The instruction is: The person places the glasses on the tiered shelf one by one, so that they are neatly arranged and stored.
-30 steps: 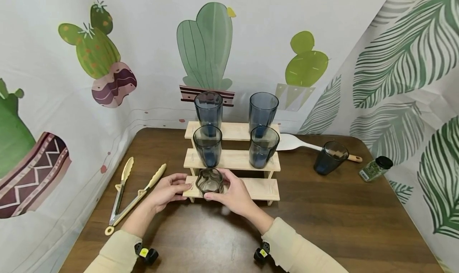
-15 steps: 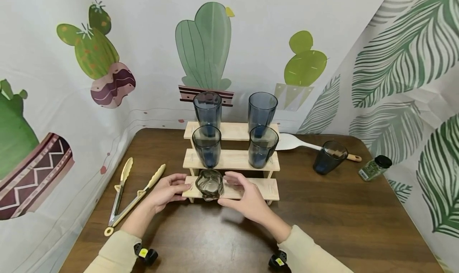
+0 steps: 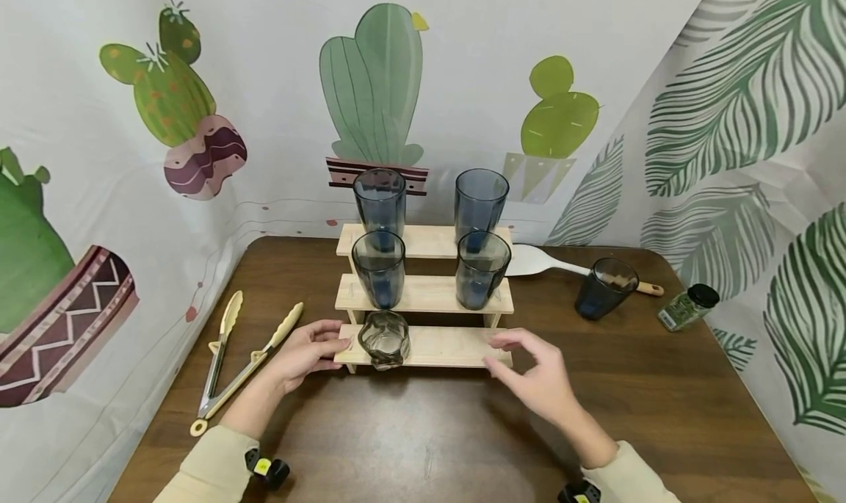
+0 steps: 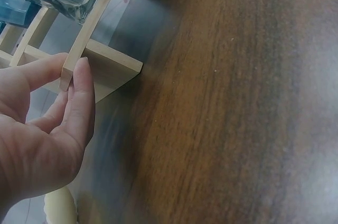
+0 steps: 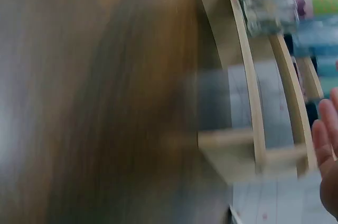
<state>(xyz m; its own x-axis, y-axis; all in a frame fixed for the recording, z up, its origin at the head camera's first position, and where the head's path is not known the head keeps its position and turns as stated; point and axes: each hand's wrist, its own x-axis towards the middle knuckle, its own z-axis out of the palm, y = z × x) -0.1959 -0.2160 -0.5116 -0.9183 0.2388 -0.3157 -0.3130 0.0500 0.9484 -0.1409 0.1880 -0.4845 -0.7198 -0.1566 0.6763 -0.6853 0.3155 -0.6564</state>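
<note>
My left hand [image 3: 305,357] pinches the left end of the lowest step of a three-tier wooden riser rack [image 3: 443,346]. In the left wrist view, the thumb and fingers of the left hand [image 4: 53,113] clasp the board's end. A small wavy, smoke-tinted glass [image 3: 385,340] stands on the left part of that step. My right hand [image 3: 538,374] hovers by the step's right end, holding nothing, with its fingers spread and slightly bent. At the right wrist view's edge, the right hand [image 5: 330,139] is only partly visible and blurred.
Two blue-grey tumblers stand on the middle tier, including a left one [image 3: 379,272], and two on the top tier, including a right one [image 3: 481,202]. Another tumbler [image 3: 604,290] stands right, before a white spatula [image 3: 534,261]. A herb jar [image 3: 689,308] leans nearby; tongs [image 3: 247,374] lie left.
My right hand has let go of the wavy glass and moved right toward the step's other end. The glass stays on the lowest step. My left hand keeps its hold.
</note>
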